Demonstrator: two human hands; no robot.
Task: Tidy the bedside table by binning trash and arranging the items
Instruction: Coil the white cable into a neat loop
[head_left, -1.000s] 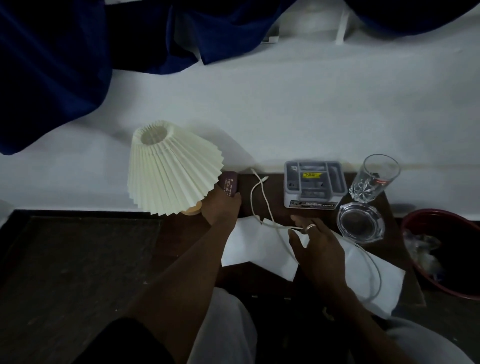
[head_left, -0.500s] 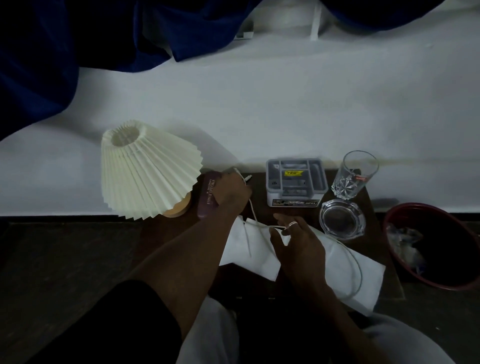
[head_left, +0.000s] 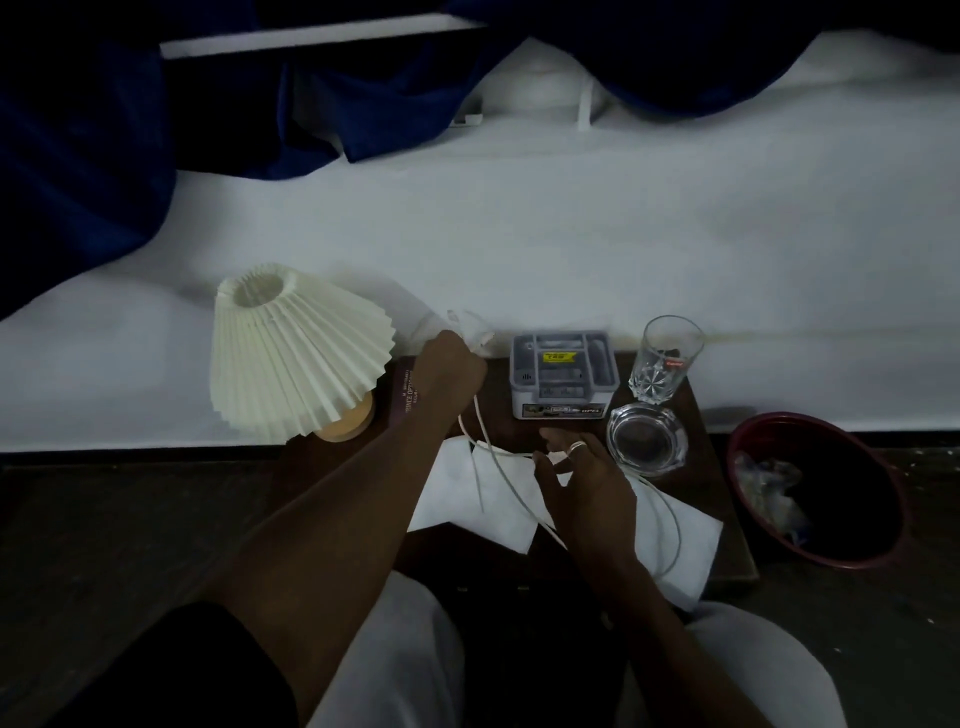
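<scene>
Low centre of the frame, the right hand (head_left: 582, 480) is pinching the thin white cable (head_left: 498, 462) lying limp over the surface (head_left: 696, 467); further up, the left hand (head_left: 449, 366) is gripping its plug end, the firmest hold

A dim view down onto a small dark desk (head_left: 719, 530) beside a white bed (head_left: 571, 234). The left hand (head_left: 451, 370) is closed around a white cable (head_left: 496, 460) near a pleated lamp (head_left: 296, 353). The right hand (head_left: 584, 480) pinches the same cable above white paper (head_left: 457, 493). A grey box (head_left: 562, 374), drinking glass (head_left: 665, 358) and glass ashtray (head_left: 647, 439) stand at the back; a red bin (head_left: 818, 486) sits at the right.
</scene>
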